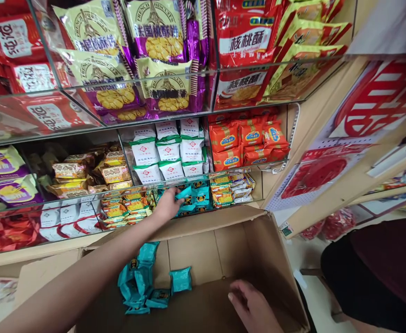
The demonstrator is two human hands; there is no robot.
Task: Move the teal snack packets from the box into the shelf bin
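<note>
My left hand (168, 203) reaches into the bottom shelf compartment and is closed on a teal snack packet (184, 192) among other teal packets (200, 197) stacked there. My right hand (250, 305) rests inside an open cardboard box (258, 231), fingers loosely spread on its bottom, holding nothing. Several more teal packets (143, 282) lie in a heap in the left part of the box, one (181, 279) lying a little apart.
Glass-fronted shelves (154, 118) hold red, yellow-purple, white-green and orange snack packs in divided compartments. A wooden shelf side (314, 134) stands to the right, with red decorations (379, 97) hanging beyond. My dark-clothed leg (379, 273) is at the lower right.
</note>
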